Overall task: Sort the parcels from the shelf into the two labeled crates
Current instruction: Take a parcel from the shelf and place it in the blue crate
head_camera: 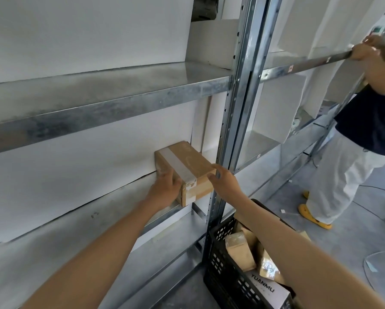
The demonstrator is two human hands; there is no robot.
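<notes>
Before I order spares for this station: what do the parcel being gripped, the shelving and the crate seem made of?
Parcel: brown cardboard, matte, taped with a pale strip. Shelving: likely galvanized steel, from its mottled grey sheen. Crate: probably moulded black plastic, judging by its perforated lattice wall.

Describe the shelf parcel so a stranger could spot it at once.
Start at the metal shelving, at its upright post. Just left of it is a brown box with a pale tape band, held between left hand and right hand.
</notes>
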